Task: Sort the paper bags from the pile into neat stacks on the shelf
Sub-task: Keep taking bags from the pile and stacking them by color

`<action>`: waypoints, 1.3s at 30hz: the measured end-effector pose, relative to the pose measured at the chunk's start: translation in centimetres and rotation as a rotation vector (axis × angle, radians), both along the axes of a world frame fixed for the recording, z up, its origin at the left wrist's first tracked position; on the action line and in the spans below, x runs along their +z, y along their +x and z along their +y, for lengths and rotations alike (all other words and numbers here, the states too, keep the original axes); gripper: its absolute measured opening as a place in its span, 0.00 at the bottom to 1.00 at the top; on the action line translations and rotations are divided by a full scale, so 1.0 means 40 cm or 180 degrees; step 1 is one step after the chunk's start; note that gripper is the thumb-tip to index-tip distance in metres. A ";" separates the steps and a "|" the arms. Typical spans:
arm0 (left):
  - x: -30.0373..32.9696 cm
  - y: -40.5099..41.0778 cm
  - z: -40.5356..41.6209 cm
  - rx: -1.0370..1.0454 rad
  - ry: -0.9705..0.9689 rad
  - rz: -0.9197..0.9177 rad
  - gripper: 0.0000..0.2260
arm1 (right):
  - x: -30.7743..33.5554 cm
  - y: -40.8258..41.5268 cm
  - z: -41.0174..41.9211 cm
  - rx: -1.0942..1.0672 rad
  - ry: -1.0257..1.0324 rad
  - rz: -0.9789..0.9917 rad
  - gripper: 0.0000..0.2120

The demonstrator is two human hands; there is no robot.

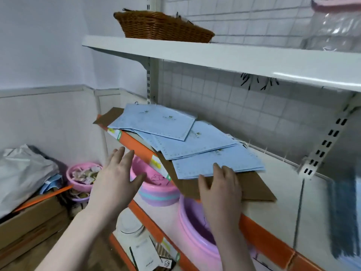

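Note:
Several flat light-blue paper bags (195,141) lie fanned in a loose pile on the middle shelf (277,196), which has an orange front edge. Brown cardboard sheets (254,192) lie under them. My right hand (218,190) rests on the cardboard with its fingertips touching the near edge of the lowest blue bag. My left hand (117,178) hovers with straight, spread fingers in front of the shelf edge, left of the pile, holding nothing.
A wicker basket (160,26) sits on the upper shelf, with clear plastic (332,30) at the right. Pink basins (156,184) stand on the shelf below. Cardboard boxes (31,222) and a grey bag (21,173) lie on the floor at the left. Something blue (343,216) is blurred at the right.

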State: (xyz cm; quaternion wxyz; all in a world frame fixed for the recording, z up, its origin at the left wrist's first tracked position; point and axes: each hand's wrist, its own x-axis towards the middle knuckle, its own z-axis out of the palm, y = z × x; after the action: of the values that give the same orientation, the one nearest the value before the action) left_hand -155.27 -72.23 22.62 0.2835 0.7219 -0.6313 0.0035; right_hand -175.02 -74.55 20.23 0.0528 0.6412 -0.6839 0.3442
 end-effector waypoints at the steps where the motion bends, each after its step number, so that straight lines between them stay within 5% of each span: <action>1: 0.009 0.014 -0.046 -0.0008 0.0025 -0.0019 0.30 | 0.004 0.014 -0.046 0.0012 0.0014 -0.0004 0.19; 16: 0.052 0.179 -0.573 -0.0450 0.0182 -0.0019 0.29 | 0.092 0.167 -0.394 0.0255 0.1091 0.0247 0.29; 23: 0.033 0.209 -0.760 -0.0994 0.0586 -0.0275 0.31 | 0.086 0.235 -0.431 -0.0258 0.1258 0.0293 0.30; 29: 0.014 0.232 -0.821 -0.1290 0.1020 -0.0147 0.21 | 0.069 0.316 -0.476 -0.0825 0.1323 0.0233 0.28; 39: 0.018 0.241 -0.818 -0.1432 0.0610 0.1087 0.28 | 0.069 0.362 -0.480 -0.1482 0.1080 -0.0318 0.26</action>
State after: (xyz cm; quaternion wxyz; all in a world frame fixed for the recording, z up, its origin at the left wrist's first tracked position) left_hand -145.64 -104.93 23.36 0.3098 0.5775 -0.7160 -0.2405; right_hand -160.54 -93.75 23.00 -0.0113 0.4489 -0.8621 0.2346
